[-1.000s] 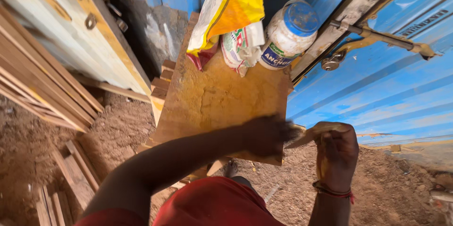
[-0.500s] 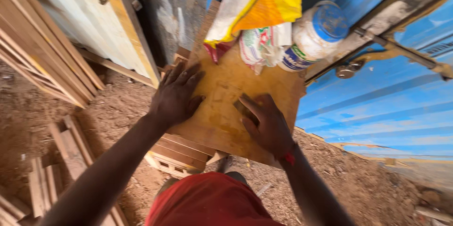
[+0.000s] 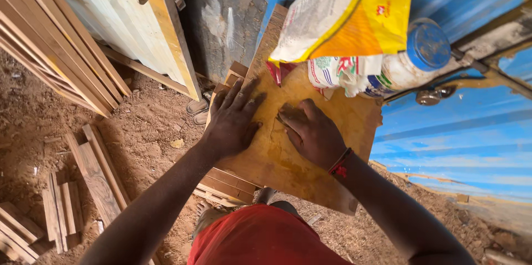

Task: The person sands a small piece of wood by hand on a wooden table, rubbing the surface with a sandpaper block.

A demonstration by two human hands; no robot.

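Note:
A yellow-brown plywood board (image 3: 288, 162) lies across a stack of wooden slats (image 3: 221, 184). My left hand (image 3: 233, 118) rests flat on the board's left part with its fingers spread. My right hand (image 3: 310, 132) presses palm-down on the middle of the board. It covers a small brown sheet that looks like sandpaper, of which only an edge shows at the fingertips (image 3: 281, 114). A red band is on my right wrist.
On the board's far end stand a yellow and white sack (image 3: 354, 16), a small printed bag (image 3: 338, 71) and a white jar with a blue lid (image 3: 415, 54). A blue metal wall (image 3: 460, 132) is on the right, planks (image 3: 50, 43) lean at left, and offcuts (image 3: 94, 171) lie on the dirt.
My right hand brought the brown sheet down from the board's edge onto its surface. My left hand moved from the right edge to the left part and spread flat. The view shifted.

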